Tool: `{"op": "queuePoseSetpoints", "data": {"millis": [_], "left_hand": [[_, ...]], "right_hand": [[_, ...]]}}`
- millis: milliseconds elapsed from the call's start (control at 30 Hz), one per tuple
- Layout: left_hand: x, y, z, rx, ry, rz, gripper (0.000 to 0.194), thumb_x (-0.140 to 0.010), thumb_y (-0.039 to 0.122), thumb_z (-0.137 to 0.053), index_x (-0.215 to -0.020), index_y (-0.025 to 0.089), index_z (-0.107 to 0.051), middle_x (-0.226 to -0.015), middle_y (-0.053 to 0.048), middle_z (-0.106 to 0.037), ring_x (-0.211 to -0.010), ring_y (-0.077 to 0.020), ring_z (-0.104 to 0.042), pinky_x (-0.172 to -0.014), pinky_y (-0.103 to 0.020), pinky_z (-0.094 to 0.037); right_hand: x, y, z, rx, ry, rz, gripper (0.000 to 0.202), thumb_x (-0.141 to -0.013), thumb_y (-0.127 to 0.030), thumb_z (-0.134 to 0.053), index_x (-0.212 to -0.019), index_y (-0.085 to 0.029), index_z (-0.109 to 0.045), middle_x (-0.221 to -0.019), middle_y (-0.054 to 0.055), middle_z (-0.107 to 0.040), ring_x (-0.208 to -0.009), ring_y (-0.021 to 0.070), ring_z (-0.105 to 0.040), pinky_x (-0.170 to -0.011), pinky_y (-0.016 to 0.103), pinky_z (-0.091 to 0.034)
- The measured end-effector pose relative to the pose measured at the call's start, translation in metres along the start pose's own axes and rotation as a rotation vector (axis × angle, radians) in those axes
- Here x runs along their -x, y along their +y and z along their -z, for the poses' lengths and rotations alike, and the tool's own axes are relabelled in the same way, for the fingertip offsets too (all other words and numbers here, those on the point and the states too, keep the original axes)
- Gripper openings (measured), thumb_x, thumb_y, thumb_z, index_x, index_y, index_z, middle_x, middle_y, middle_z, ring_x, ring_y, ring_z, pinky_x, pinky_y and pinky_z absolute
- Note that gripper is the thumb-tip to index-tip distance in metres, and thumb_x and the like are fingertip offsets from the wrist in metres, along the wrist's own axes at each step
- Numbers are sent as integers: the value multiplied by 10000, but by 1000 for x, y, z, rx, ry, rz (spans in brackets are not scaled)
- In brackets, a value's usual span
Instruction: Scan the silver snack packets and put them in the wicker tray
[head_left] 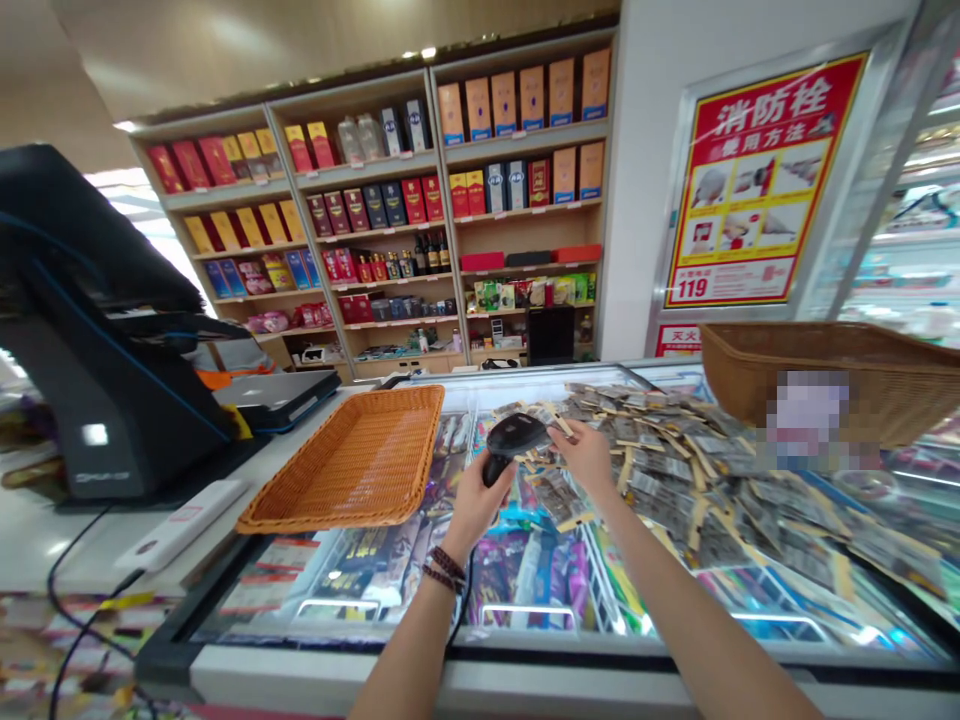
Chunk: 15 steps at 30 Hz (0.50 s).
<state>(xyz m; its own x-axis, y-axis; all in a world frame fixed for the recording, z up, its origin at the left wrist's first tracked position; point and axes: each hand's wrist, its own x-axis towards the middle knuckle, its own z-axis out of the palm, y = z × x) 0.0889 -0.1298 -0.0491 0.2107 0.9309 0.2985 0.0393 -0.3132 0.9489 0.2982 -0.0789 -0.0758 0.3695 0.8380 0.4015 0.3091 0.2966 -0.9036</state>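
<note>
A black handheld barcode scanner (517, 432) is gripped by its handle in my left hand (474, 500), its head tilted towards the right. Close beside the scanner head, my right hand (586, 458) pinches the edge of a small packet (564, 426), mostly hidden by the fingers and scanner. Many similar flat packets (675, 470), dark with pale yellow edges, lie spread over the glass top of the chest freezer to the right of my hands. Wrapped goods (517, 575) show through the glass under my hands.
An orange woven tray (352, 455) sits left of my hands. A brown basket (885, 370) stands at the right. On the left counter are a black checkout terminal (127, 400), a scale (289, 395) and a white power strip (180, 525) with cables. Shelves of boxes line the back.
</note>
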Motion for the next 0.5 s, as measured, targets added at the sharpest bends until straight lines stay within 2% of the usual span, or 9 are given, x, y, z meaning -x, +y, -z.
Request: {"op": "queuePoseSetpoints", "data": {"millis": [167, 500], "left_hand": [[-1, -2, 0, -206, 40, -49, 397, -839, 557, -654, -899, 165, -645, -582, 43, -498, -491, -101, -448, -484, -226, -335], [-4, -7, 4, -257, 108, -61, 401, -835, 570, -638, -845, 169, -638, -549, 44, -480, -482, -105, -421, -496, -232, -296]], "right_hand": [[0, -3, 3, 104, 25, 66, 328, -795, -496, -640, -930, -216, -746, -741, 73, -791, -722, 317, -782, -628, 360, -567], [6, -14, 5, 223, 33, 129, 282, -852, -476, -651, -889, -228, -780, -700, 44, -778, -664, 264, -752, -629, 316, -541]]}}
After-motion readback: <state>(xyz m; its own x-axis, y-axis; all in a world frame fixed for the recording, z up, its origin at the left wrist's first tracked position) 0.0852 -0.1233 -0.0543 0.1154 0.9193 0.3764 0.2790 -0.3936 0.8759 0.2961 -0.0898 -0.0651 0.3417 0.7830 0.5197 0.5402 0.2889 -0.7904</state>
